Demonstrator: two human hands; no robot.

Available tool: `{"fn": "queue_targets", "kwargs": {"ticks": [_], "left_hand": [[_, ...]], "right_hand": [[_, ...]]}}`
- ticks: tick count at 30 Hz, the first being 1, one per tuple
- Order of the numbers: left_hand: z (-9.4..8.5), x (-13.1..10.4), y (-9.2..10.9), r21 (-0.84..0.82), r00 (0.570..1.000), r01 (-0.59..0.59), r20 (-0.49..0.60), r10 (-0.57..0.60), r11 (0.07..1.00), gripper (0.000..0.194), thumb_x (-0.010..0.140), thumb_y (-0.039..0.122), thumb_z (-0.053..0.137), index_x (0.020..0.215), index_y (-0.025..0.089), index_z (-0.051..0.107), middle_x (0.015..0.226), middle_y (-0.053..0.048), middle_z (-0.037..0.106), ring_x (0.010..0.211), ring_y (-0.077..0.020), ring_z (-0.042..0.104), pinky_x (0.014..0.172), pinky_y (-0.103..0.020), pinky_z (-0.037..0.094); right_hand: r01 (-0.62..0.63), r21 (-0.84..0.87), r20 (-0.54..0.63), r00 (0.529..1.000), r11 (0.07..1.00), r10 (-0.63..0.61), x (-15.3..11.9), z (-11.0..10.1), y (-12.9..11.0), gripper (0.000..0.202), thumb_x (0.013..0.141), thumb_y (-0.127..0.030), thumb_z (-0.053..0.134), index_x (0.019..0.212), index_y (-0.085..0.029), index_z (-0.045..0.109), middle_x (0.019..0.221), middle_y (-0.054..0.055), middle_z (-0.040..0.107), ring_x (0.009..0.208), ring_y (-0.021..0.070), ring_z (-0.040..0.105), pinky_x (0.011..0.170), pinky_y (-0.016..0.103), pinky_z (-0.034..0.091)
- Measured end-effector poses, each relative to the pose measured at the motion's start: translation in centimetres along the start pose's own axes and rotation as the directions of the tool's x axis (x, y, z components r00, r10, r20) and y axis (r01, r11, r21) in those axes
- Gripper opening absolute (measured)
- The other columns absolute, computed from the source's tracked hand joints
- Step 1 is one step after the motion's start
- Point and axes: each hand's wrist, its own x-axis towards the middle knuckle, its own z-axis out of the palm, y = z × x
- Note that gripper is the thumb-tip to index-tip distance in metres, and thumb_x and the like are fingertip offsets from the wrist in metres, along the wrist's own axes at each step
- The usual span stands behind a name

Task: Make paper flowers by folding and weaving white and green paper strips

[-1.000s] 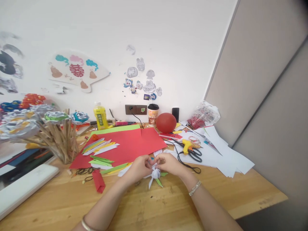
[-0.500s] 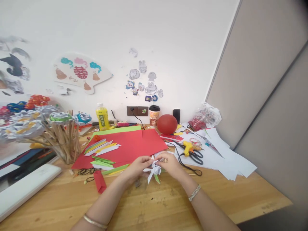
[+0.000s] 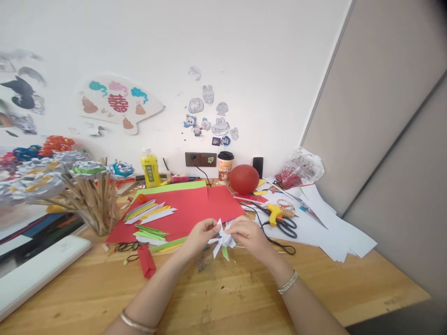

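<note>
A folded white paper flower (image 3: 223, 240) with pointed strips sticking out, one of them green at the bottom, is held up over the front of the table. My left hand (image 3: 201, 236) pinches it from the left, thumb and forefinger near its upper strip. My right hand (image 3: 249, 235) has its fingertips closed on the right side of the flower. Just beyond my hands lies a red paper sheet (image 3: 195, 204), with folded white and yellow strips (image 3: 153, 211) and green strips (image 3: 151, 231) on and beside it.
To the right are a yellow glue gun (image 3: 274, 215), black scissors (image 3: 288, 228) and white sheets (image 3: 335, 237). A red balloon (image 3: 244, 179), a lidded cup (image 3: 225, 167) and a yellow bottle (image 3: 151, 170) stand behind. Paper flowers on sticks (image 3: 94, 204) fill the left.
The flower has turned slightly, and its strips now spread more openly toward me. My right hand has shifted a little to the right, its fingers lower on the flower's side.
</note>
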Motion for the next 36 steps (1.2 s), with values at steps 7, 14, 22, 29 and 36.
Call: {"fn": "queue_targets", "kwargs": {"ticks": [7,14,22,29,36], "left_hand": [[-0.1,0.0,0.0,0.167,0.998,-0.068,0.014,0.067,0.984,0.034,0.065,0.049,0.058,0.064,0.015,0.052,0.058,0.002,0.053,0.056,-0.012,0.05,0.052,-0.022,0.037],[0.0,-0.1,0.2,0.129,0.998,-0.053,-0.011,0.055,0.99,0.036,0.067,0.05,0.055,0.063,0.015,0.05,0.057,0.003,0.05,0.054,-0.011,0.046,0.051,-0.022,0.036],[-0.2,-0.1,0.2,0.234,0.996,-0.08,-0.009,0.084,0.969,0.033,0.068,0.048,0.054,0.064,0.015,0.05,0.057,0.003,0.05,0.055,-0.0119,0.048,0.052,-0.022,0.036],[-0.1,-0.2,0.3,0.19,0.997,-0.08,0.029,0.076,0.979,0.034,0.07,0.048,0.054,0.064,0.015,0.05,0.058,0.003,0.049,0.054,-0.0104,0.045,0.051,-0.022,0.035],[0.1,-0.4,0.6,0.111,0.998,-0.06,0.018,0.059,0.992,0.035,0.066,0.049,0.058,0.062,0.015,0.05,0.055,0.004,0.048,0.052,-0.0094,0.044,0.049,-0.02,0.034]], "right_hand": [[-0.047,-0.018,0.08,0.996,0.999,0.048,0.0,-0.1,-1.0,0.026,0.088,-0.03,0.042,0.103,-0.024,0.062,0.087,0.004,0.064,0.086,0.0167,0.053,0.076,0.032,0.043],[0.016,-0.013,0.067,0.998,1.0,-0.015,0.1,-0.1,-1.4,0.027,0.088,-0.029,0.041,0.091,-0.024,0.067,0.083,0.003,0.067,0.086,0.017,0.053,0.079,0.032,0.041],[-0.057,-0.008,0.058,0.997,0.998,0.058,-0.1,0.1,-1.6,0.029,0.088,-0.036,0.041,0.1,-0.023,0.063,0.09,0.005,0.064,0.091,0.0169,0.052,0.08,0.031,0.041],[-0.043,0.024,0.055,0.998,0.999,0.041,0.0,-0.3,-1.5,0.034,0.089,-0.036,0.036,0.089,-0.023,0.067,0.08,0.003,0.066,0.085,0.0168,0.051,0.076,0.031,0.041],[-0.033,0.043,0.105,0.994,0.999,0.028,-0.1,-0.7,-1.2,0.031,0.087,-0.037,0.04,0.091,-0.022,0.067,0.083,0.005,0.066,0.085,0.0182,0.051,0.077,0.033,0.041]]}}
